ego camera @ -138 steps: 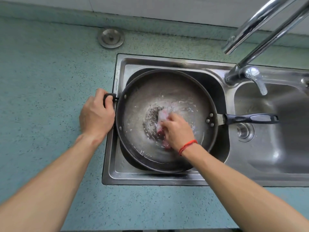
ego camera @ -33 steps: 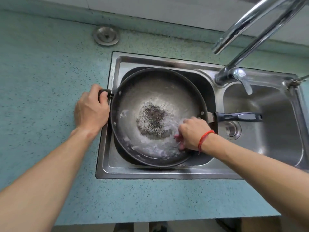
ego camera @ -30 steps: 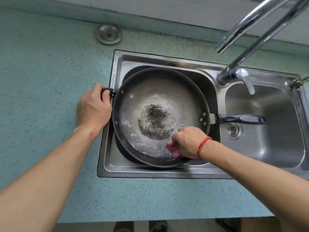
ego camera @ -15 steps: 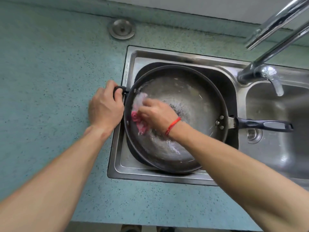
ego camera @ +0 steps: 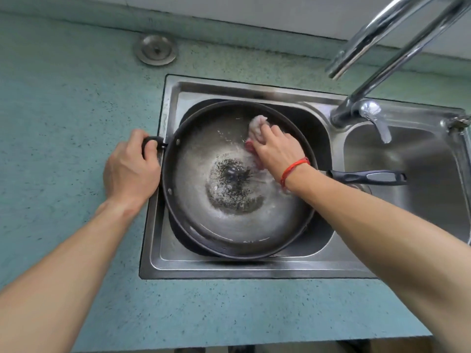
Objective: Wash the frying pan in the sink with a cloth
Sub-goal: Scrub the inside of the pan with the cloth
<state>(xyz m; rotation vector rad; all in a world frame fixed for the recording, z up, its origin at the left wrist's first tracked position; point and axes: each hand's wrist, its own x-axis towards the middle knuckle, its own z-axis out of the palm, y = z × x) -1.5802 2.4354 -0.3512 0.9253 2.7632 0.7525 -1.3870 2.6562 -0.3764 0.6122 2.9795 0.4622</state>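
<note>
A large dark frying pan (ego camera: 204,225) lies tilted in the left basin of a steel sink (ego camera: 168,261). Soapy water and black specks pool at its centre. My left hand (ego camera: 130,169) grips the pan's small helper handle at the left rim. Inside the pan, at its upper right wall, my right hand (ego camera: 276,149) holds a pink and white soapy cloth (ego camera: 257,127) against the surface. A red cord circles that wrist. The pan's long black handle (ego camera: 367,177) points right over the second basin.
A chrome tap (ego camera: 367,110) with long spouts rises between the basins at the upper right. The right basin (ego camera: 420,179) is bare steel. A round metal sink plug (ego camera: 156,49) lies on the teal speckled counter (ego camera: 63,110) behind the sink.
My right hand has carried the cloth from the pan's left wall, near the helper handle, across to the upper right wall. The left hand keeps its grip on the helper handle.
</note>
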